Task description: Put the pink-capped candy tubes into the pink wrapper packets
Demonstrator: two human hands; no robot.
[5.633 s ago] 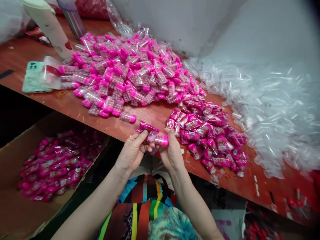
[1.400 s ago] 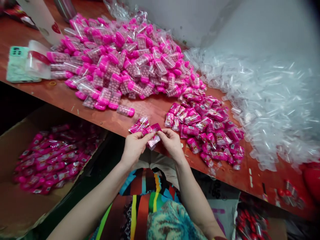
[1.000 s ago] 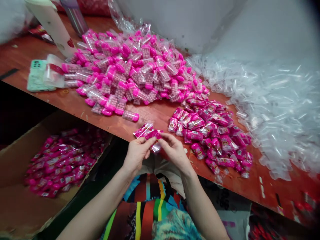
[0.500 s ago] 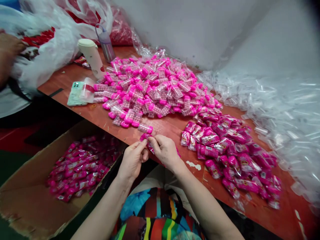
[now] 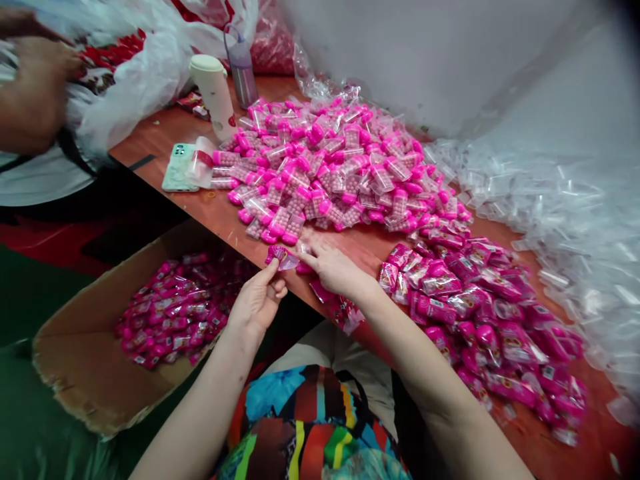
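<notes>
My left hand (image 5: 257, 297) pinches a pink printed wrapper (image 5: 283, 257) between thumb and fingers, just over the table's front edge. Right beside it, my right hand (image 5: 337, 268) has its thumb and fingers around a small clear candy bottle (image 5: 303, 249) with a pink cap, partly hidden by the fingers. Below my right wrist, more pink wrappers (image 5: 340, 308) lie at the table edge. Behind both hands rises a large heap of pink-capped candy bottles (image 5: 320, 170) filled with small pale pink balls.
Wrapped pink packs (image 5: 480, 313) are piled at right, beside clear empty plastic pieces (image 5: 565, 213). A cardboard box (image 5: 85, 340) of wrapped packs stands below at left. A phone (image 5: 179, 167), a white tumbler (image 5: 213, 93) and a grey bottle (image 5: 243, 77) sit at back left, near another person's hand (image 5: 43, 87).
My right hand has come away from the wrapper and opened onto the loose candy bottle beside it. My left hand keeps the wrapper. The view has swung a little to the left.
</notes>
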